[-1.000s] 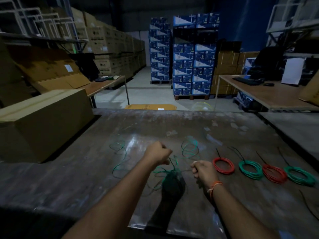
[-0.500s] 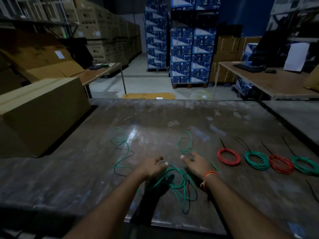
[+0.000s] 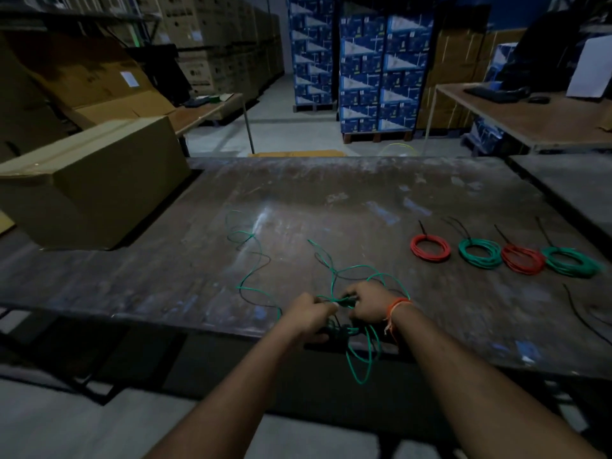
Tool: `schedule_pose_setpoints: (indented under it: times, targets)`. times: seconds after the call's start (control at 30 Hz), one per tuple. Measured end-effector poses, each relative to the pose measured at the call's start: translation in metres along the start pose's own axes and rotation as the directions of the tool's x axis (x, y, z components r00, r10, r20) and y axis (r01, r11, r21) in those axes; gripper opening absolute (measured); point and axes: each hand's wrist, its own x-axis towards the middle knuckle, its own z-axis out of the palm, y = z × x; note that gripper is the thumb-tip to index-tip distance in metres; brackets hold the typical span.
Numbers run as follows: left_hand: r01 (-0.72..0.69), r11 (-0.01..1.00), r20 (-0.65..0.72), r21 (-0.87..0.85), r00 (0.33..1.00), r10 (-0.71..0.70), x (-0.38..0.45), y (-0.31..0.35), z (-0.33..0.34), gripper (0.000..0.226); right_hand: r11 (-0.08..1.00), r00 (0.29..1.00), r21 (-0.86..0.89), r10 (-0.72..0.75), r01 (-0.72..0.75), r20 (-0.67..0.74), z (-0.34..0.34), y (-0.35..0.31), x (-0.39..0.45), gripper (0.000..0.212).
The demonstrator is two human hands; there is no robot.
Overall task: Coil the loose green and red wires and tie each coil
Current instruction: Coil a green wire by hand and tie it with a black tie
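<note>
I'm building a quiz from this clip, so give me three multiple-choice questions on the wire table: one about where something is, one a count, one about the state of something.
1. Where do the tied coils lie on the table?
A. right side
B. left side
C. on the cardboard box

2. How many tied coils are there?
A. two
B. four
C. six

3. What are the hands doing?
A. resting flat
B. both gripping the loose green wire
C. holding a red coil

Answers:
1 A: red coil and its neighbours form a row at right.
2 B: two red, two green.
3 B: left hand and right hand grip the loose green wire at the near edge.
</note>
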Motion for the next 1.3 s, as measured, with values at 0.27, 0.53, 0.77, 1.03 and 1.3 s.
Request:
schedule_pose_setpoints:
  times: [0.27,0.53,0.77,1.03,1.3]
  targets:
    - [-0.061,0.92,-0.012,0.386,0.997,0.071,-0.042,0.009,0.004,0.024,0.999,0.993,0.03,0.045,-0.042,-0.106,-0.006,0.018,-0.045,0.032]
    - [-0.133,0.637,-0.282,0.759,0.815,0.506,-0.031,0.011,-0.043,0.023,0.993,0.998,0.116,0.017,-0.01,-0.055,-0.005,0.014,-0.072,0.017]
    - [-0.233,0.586,-0.321,0.776,0.654,0.685,-0.017,0.007,-0.066,0.034,0.962,0.977,0.271,-0.083,0.028,0.196,-0.024,-0.008,-0.094,0.025]
    - [-0.154,0.501,0.0,0.852,0.956,0.295,0.004,-0.017,-0.089,0.045,0.88,0.991,0.469,-0.014,0.076,-0.135,-0.024,-0.024,-0.097,0.023]
    - [-0.325,0.751,0.136,0.575,0.943,0.304,-0.003,-0.006,-0.089,0.033,0.685,0.959,0.71,0.06,0.161,-0.276,-0.021,-0.053,-0.124,0.029]
